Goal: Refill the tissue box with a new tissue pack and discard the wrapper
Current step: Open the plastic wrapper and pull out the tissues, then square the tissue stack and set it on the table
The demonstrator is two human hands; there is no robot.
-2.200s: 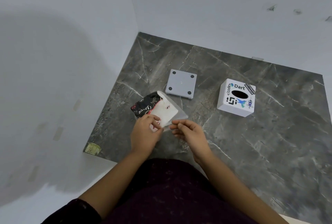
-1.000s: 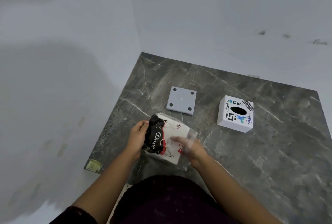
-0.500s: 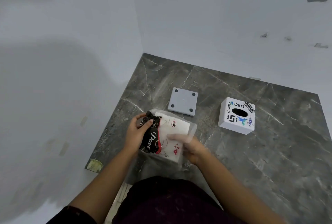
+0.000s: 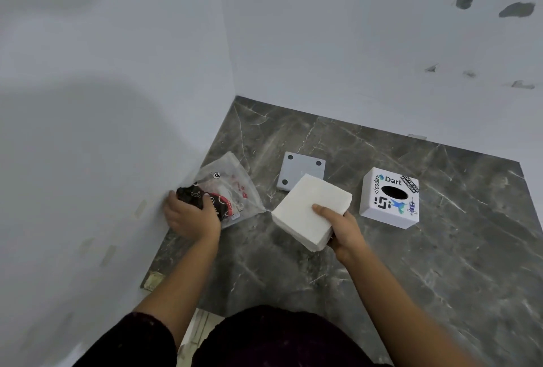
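the tissue stack [image 4: 311,210] has just come free of the wrapper [image 4: 227,193]: right hand [image 4: 342,227] grip closed on it mid-surface, left hand [image 4: 191,215] clutching the seemingly empty wrapper near the left edge; tissue box [image 4: 389,197] awaits.

Box [image 4: 389,197] slot faces up, nothing over it. Lid [image 4: 301,171] lies flat just left of it. Bench [image 4: 440,263] bare right and front; walls [image 4: 117,102] block left and back.

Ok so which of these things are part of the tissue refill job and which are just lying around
Part of the job:
tissue stack in right hand
empty wrapper in left hand
tissue box
grey base plate

Just lying about:
yellowish scrap at the slab's corner
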